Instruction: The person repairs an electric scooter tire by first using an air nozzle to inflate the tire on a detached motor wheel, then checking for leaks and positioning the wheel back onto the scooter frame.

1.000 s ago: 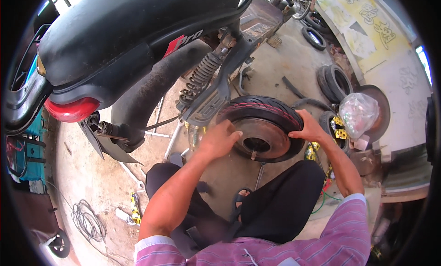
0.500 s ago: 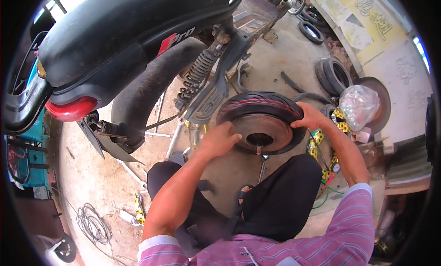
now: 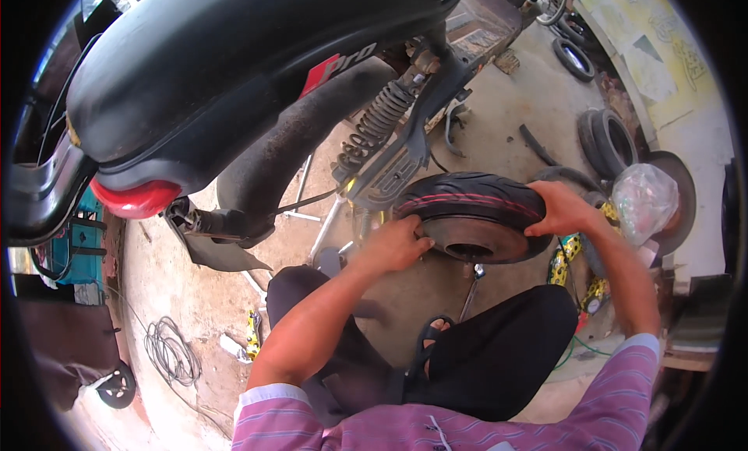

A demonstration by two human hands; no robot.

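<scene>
A scooter wheel with a black tyre (image 3: 477,198) and red lines along its tread stands tilted on the ground before my knees. Its brownish metal hub (image 3: 499,239) faces me, with a dark round opening low in the middle. My right hand (image 3: 565,209) grips the tyre's right side, thumb on the near sidewall and fingers over the tread. At the left edge, my left hand (image 3: 397,242) is closed on the wheel with its fingers curled. Just behind is the black scooter (image 3: 234,77), its coil spring (image 3: 375,130) beside the rear mudguard (image 3: 300,132).
Loose tyres (image 3: 608,143) and a clear plastic bag (image 3: 645,202) lie at right. A metal wrench-like tool (image 3: 471,291) rests between my feet. Coiled cable (image 3: 170,350) lies at left on the floor, near a teal crate (image 3: 84,248). A curved rubber strip (image 3: 538,146) lies beyond the wheel.
The wheel has tipped so that more tread and less of the hub's face shows. My left hand now closes at its left edge. The whole view has shifted, with the scene moving rightward.
</scene>
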